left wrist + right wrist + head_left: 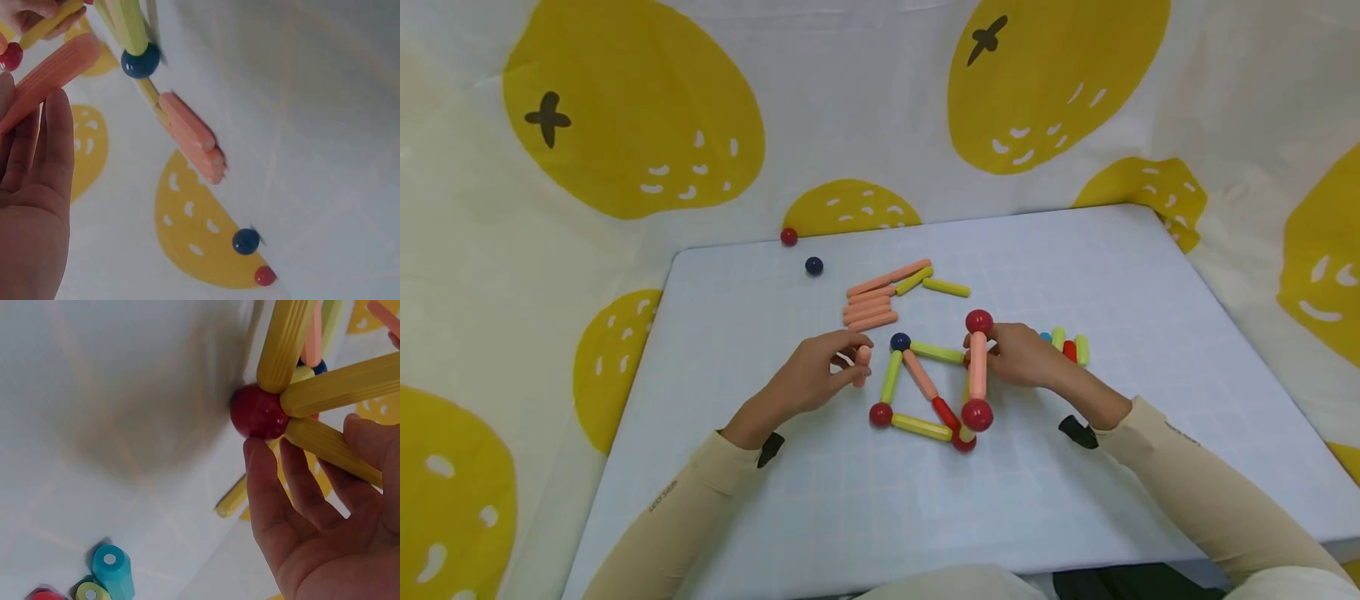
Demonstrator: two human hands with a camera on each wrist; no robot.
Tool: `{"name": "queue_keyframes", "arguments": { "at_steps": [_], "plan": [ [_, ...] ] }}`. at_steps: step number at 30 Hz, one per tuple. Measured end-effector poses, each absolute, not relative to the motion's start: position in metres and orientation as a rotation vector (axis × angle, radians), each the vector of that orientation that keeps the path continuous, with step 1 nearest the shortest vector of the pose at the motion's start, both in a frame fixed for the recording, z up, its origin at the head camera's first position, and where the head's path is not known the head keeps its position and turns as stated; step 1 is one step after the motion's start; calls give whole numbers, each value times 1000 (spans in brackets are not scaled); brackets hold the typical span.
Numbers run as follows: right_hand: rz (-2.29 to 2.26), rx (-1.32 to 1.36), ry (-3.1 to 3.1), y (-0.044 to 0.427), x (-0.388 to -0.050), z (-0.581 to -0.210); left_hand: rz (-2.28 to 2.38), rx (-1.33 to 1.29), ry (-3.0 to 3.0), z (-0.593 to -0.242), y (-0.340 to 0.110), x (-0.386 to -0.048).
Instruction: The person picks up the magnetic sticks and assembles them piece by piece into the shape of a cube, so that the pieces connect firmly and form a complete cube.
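In the head view my left hand [808, 371] holds a salmon-pink magnetic stick [53, 78] upright between thumb and fingers, left of a ball-and-stick frame. My right hand [1022, 357] is at the frame's right side. In the right wrist view its thumb and fingers pinch a yellow stick [334, 449], with a fingertip touching the red ball [259, 412] at its end. The frame has a navy ball [900, 342], a red left ball [881, 414] and yellow-green sides. A pink-and-red diagonal crosses it. A pink stick [977, 367] with red balls at both ends stands above its right side.
Several pink sticks [868, 310] and a couple of yellow ones [946, 287] lie behind the frame. A loose navy ball [814, 266] and red ball [788, 237] are at the far left. Short green, red and blue sticks [1081, 350] lie beyond my right wrist.
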State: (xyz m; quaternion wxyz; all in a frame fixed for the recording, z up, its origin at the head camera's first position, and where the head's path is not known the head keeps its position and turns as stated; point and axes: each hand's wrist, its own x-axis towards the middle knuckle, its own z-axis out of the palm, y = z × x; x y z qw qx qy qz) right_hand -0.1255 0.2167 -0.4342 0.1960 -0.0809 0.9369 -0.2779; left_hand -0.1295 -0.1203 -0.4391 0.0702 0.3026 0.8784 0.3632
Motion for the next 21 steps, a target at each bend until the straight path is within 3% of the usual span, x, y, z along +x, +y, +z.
{"name": "queue_keyframes", "arguments": {
  "at_steps": [14,21],
  "plan": [
    [-747,-273,2619,216,-129,-430,887,1220,2692,-428,-104,-104],
    [-758,-286,2622,218,-133,-432,900,1244,2702,-426,-102,-102]
  ]
}}
